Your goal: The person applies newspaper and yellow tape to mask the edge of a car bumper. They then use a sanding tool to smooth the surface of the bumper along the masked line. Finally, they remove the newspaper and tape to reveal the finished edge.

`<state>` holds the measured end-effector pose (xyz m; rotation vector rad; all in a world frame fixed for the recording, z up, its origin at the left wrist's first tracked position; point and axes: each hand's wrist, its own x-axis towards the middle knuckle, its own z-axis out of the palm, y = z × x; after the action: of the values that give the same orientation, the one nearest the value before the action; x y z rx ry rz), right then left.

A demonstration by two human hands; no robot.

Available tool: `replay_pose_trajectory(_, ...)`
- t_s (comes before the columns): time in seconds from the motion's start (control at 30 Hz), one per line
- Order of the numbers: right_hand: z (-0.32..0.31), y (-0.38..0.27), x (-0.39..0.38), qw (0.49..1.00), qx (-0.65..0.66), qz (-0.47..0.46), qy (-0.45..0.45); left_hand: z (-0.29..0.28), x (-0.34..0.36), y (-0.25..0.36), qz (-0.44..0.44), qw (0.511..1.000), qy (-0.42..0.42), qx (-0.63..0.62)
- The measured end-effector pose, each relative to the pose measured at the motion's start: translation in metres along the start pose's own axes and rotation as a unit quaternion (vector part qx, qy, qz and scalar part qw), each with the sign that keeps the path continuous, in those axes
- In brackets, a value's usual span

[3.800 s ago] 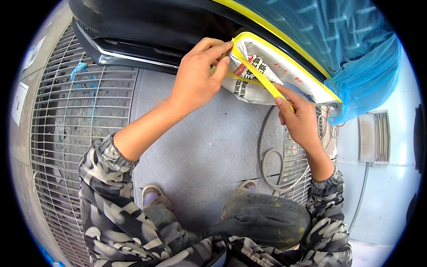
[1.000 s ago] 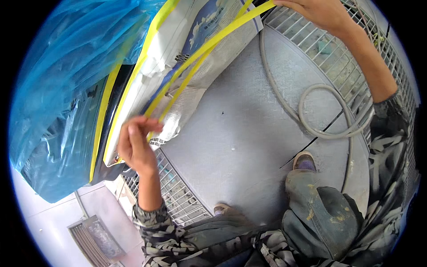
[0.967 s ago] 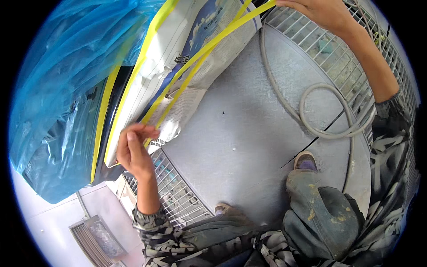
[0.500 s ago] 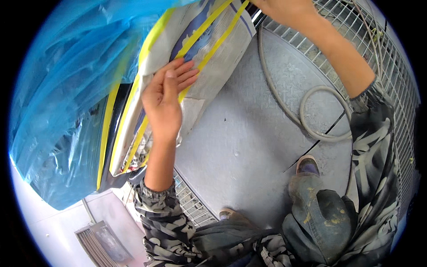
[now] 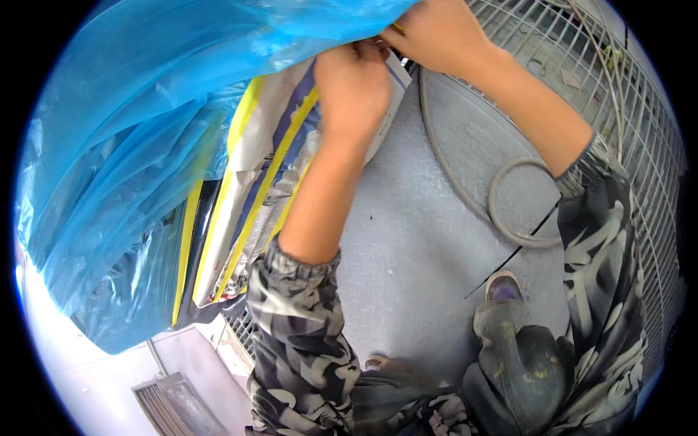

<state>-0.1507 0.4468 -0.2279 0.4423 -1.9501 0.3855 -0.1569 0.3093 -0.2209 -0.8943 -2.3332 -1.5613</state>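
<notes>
Newspaper sheeting (image 5: 240,196) banded with yellow tape (image 5: 270,171) covers a dark panel, partly under crumpled blue plastic film (image 5: 145,123). My left hand (image 5: 352,91) reaches over the paper's top, fingers curled against the film's edge; what they grip is hidden. Just right of it, my right hand (image 5: 436,36) is closed at the top end of the paper, a bit of yellow tape showing at its fingertips. Both hands' fingertips are partly hidden.
Below lies a grey metal floor plate (image 5: 396,261) with my feet on it. A coiled grey hose (image 5: 494,196) lies at the right, beside metal grating (image 5: 640,189). A pale wall with a louvred vent (image 5: 174,410) is at the lower left.
My left hand has moved up beside my right, its open fingers now curled. My right hand has shifted left. The blue film now hangs further across the paper's top.
</notes>
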Motion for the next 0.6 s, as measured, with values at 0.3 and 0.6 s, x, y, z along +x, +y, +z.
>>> replay_pose_trajectory(0.3,-0.008,0.035,-0.014,0.98,-0.064,0.11,-0.155,0.011,0.007,-0.012,0.097,0.988,0.004,0.122)
replay_pose_trajectory(0.6,0.028,0.009,0.014,0.957,0.006,0.288,-0.027,-0.004,0.062,-0.06,0.219,0.919,0.033,0.325)
